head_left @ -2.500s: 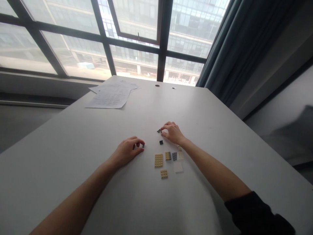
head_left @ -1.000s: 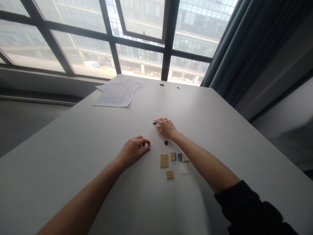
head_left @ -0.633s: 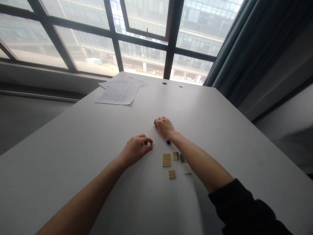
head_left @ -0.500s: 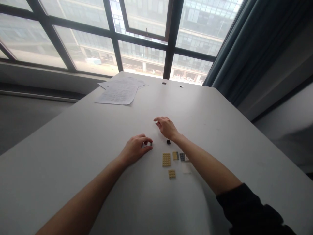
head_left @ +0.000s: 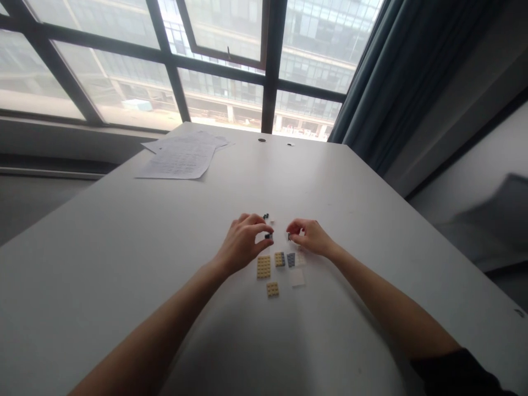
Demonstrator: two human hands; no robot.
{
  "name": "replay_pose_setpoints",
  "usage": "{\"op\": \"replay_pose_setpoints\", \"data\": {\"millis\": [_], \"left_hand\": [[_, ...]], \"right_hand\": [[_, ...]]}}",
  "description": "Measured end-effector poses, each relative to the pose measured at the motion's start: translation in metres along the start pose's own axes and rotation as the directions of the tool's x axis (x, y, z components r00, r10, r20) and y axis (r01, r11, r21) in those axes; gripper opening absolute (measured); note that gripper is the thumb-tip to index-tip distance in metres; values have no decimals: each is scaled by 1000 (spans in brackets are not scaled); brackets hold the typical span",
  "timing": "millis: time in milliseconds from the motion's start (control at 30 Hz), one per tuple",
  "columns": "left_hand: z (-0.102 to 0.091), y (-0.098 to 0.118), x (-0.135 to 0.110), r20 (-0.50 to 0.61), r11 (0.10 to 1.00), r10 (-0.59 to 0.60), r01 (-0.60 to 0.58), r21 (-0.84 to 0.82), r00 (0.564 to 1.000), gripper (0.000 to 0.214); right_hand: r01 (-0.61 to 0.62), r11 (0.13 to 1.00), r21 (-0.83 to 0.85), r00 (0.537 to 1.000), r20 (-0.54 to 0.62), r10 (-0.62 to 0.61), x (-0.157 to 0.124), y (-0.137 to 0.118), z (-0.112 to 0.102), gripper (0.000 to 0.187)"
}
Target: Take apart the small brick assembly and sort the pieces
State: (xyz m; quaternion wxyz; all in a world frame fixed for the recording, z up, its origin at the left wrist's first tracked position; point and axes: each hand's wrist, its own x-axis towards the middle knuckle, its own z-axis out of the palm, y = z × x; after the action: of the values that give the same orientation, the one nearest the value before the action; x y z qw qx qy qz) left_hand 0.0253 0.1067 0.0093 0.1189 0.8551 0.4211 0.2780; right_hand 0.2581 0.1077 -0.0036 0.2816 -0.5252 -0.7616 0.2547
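Across most of the view, up to the dark-framed window (head_left: 270, 69), spreads a white tabletop (head_left: 144, 231), with a blue-grey curtain (head_left: 373, 88) hanging at the right. Printed sheets (head_left: 177, 159) lie overlapped near its far left edge, and a black sleeve (head_left: 457, 371) shows at the lower right. Half a second ago the right hand (head_left: 310, 236) was stretched farther out beyond the left; now it has drawn back and rightward, level with the left hand (head_left: 246, 237), which has come nearer the plates. The two hands face each other, well short of touching. The right grip is clamped, thumb against forefinger, on a small dark-and-pale piece (head_left: 289, 237). The left grip is clamped on a small light grey piece (head_left: 271, 236) at its fingertips; a black piece (head_left: 267, 236) shows in the gap between finger and thumb, and I cannot tell whether it is touched. Below the hands lie a larger tan studded plate (head_left: 263, 267), a white smooth tile (head_left: 297, 278), a smaller tan studded plate (head_left: 273, 290), a tan-and-grey studded piece (head_left: 280, 259), a grey studded plate (head_left: 291, 259) and a white studded plate (head_left: 300, 259). Beyond the left fingertips sit a tiny white piece (head_left: 272, 222) and tiny dark pieces (head_left: 266, 216), uncovered now.
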Motion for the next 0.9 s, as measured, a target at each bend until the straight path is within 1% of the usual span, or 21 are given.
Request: {"op": "replay_pose_setpoints", "data": {"millis": [67,167,267,333,400,533,700,900], "left_hand": [[11,9,12,65,999,-22,19,51,998,14],[29,14,24,150,994,-71,57,98,986,11],[43,13,27,148,993,-92,78,93,985,12],[47,10,27,137,994,-87,77,78,987,13],[49,7,25,132,996,-69,61,63,989,15],[47,0,23,99,998,-57,54,32,994,23],[45,-1,21,86,999,-54,53,13,995,17],[50,6,21,103,1000,-1,0,15,995,14]], "right_hand": [[-7,1000,-25,1000,27,8,-1,0,0,17],[-15,993,-114,999,40,20,0,-1,-2,18],[-39,982,-182,999,24,44,1,-1,-2,17],[-68,975,-211,998,-10,67,2,0,0,17],[-90,972,-217,996,-43,83,2,1,3,17],[-105,981,-164,993,-62,96,1,9,7,16],[-47,991,-127,997,-65,39,-5,16,6,16],[4,985,-171,998,-65,-15,-13,10,8,14]]}}
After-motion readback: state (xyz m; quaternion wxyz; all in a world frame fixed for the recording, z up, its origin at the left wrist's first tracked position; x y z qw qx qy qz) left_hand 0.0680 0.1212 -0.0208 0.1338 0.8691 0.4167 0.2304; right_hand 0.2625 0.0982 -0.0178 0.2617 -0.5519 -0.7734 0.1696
